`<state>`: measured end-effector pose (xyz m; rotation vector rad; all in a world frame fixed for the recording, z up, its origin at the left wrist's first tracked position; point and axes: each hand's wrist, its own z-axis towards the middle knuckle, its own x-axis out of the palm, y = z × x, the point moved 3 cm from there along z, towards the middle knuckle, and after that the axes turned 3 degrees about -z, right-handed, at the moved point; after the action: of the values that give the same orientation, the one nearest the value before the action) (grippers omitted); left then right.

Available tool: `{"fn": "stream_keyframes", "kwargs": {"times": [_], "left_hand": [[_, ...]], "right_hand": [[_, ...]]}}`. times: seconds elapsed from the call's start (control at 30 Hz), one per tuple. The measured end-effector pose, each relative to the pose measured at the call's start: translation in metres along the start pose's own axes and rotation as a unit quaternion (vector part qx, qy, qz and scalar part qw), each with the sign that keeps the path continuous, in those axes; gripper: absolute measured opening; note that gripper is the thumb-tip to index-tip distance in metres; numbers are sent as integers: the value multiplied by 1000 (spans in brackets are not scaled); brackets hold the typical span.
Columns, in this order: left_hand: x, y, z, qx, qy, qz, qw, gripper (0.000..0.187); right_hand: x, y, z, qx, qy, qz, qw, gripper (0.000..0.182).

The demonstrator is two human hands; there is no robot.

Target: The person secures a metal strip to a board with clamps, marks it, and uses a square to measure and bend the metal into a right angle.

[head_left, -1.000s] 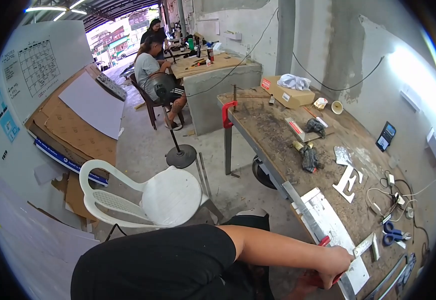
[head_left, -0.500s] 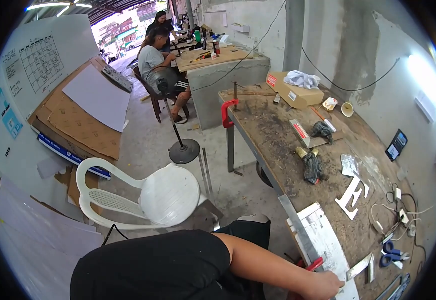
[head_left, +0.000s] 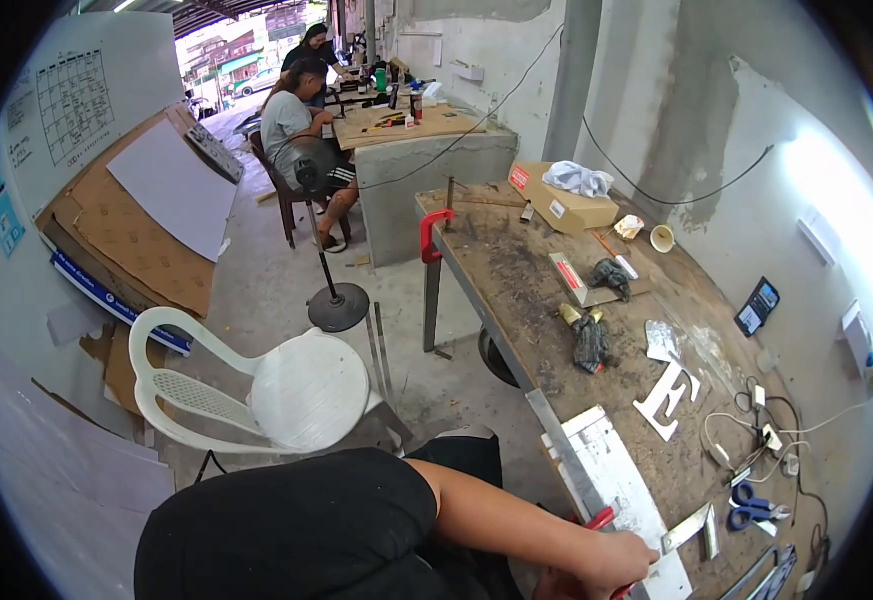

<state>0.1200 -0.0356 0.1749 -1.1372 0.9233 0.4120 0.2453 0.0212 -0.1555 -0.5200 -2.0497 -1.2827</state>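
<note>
The left hand (head_left: 618,560) bends over the red clamp (head_left: 601,518); whether it grips cannot be told. The long metal bar (head_left: 568,453) runs under it, along the wooden table's (head_left: 516,300) edge.

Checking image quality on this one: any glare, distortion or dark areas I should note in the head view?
Head view: wide-angle distortion curves the workbench, and the corners go black; glare whites out a patch of the right-hand wall; the street beyond the opening looks washed out; the black sleeve shows little detail; the left hand is readable but close to the bottom edge.
</note>
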Motion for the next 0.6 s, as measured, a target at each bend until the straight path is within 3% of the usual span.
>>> {"fn": "stream_keyframes", "kwargs": {"times": [0.03, 0.07, 0.13, 0.23, 0.33, 0.37, 0.43, 0.53, 0.6], "left_hand": [[-10, -8, -7, -20, 55, 4, 998, 77], [-2, -5, -7, -21, 56, 2, 998, 77], [8, 5, -2, 38, -55, -5, 998, 48], [17, 9, -2, -1, -80, -76, 994, 28], [-2, 4, -11, -9, -46, -74, 996, 34], [-6, 4, -9, -10, 7, -37, 999, 47], [-7, 1, -8, -2, 21, -20, 1000, 54], [-12, -5, -7, 21, 12, -1, 1000, 60], [-15, -12, -5, 18, 29, 27, 999, 64]], "right_hand": [[-4, -2, -2, -1, 2, 3, 1000, 49], [-10, 0, -4, -1, 7, 9, 1000, 49], [-21, 3, -6, -3, 20, 22, 1000, 50], [-36, 1, -19, 2, 42, 57, 998, 53], [-12, -4, -48, 12, 63, 124, 990, 55], [8, -2, -58, 9, 76, 148, 986, 55], [61, 16, -84, -8, 104, 186, 977, 57], [88, 31, -95, -46, 142, 125, 981, 55], [39, -4, -75, 36, 124, 153, 980, 49]]}}
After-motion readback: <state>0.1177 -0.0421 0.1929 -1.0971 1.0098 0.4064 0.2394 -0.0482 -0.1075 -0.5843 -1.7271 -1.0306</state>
